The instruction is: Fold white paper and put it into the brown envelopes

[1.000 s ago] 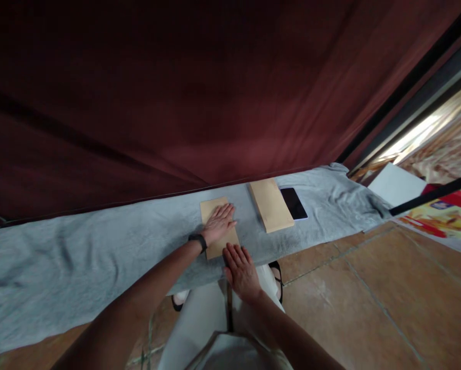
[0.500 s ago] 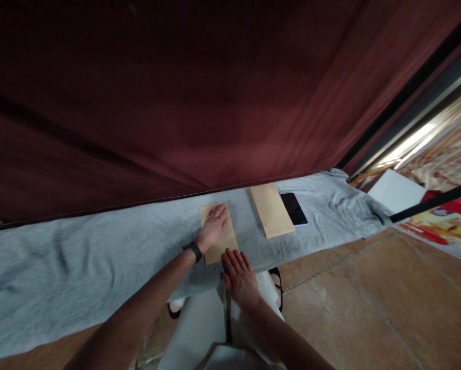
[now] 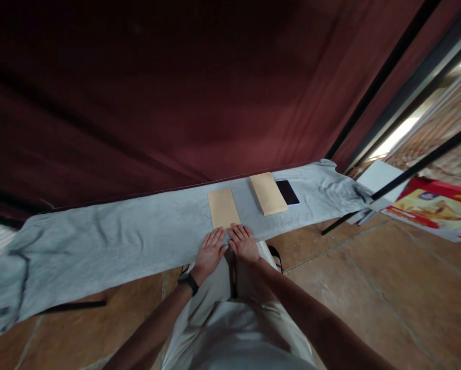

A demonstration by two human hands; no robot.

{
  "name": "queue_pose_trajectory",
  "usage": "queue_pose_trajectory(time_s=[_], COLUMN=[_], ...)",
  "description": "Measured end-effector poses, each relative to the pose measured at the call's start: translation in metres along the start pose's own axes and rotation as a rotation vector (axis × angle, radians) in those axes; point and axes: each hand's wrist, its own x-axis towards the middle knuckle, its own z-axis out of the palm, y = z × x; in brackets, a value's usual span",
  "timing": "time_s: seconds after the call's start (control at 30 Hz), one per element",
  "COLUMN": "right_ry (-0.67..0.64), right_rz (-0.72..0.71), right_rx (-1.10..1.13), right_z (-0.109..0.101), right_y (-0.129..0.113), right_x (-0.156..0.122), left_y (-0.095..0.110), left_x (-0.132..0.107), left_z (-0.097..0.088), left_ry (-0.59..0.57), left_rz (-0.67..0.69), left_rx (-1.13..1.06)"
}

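A flat tan paper envelope or sheet [image 3: 223,208] lies on the grey cloth [image 3: 169,221] in front of me. At its near edge my left hand [image 3: 212,250] rests flat with fingers stretched out, a dark band on its wrist. Beside it, my right hand [image 3: 245,243] also lies flat, its fingertips on the near right corner of the tan paper. Both hands hold nothing. To the right sits a thicker stack of the same tan paper [image 3: 268,193]. A dark phone [image 3: 288,192] lies against the right side of that stack.
A dark red curtain [image 3: 199,113] hangs along the far edge of the cloth-covered narrow surface. Black metal bars [image 3: 419,162] stand at the right, near a white box [image 3: 380,180] and a red and yellow printed carton [image 3: 438,205]. Brown tiles [image 3: 353,288] cover the floor.
My left hand has slid from the middle of the tan paper back to its near edge, beside my right hand. The view has shifted, showing more of the cloth's left end.
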Motion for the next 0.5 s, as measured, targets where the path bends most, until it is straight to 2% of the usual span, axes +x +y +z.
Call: queue_pose_trajectory(time_s=[0.1,0.3,0.5], right_ry=[0.017,0.026,-0.076], right_rz=[-0.002,-0.020,-0.049], right_rx=[-0.009,-0.042,-0.004], right_z=[-0.002,-0.001,-0.013], right_y=[0.002,0.009,0.016], right_x=[-0.005,-0.011,-0.009], left_y=[0.002,0.023,0.030], left_x=[0.000,0.002,0.006], left_z=[-0.003,0.003,0.005], left_ry=[0.000,0.041,0.046], left_rz=[-0.016,-0.003,-0.023], left_rx=[0.034,0.088,0.095])
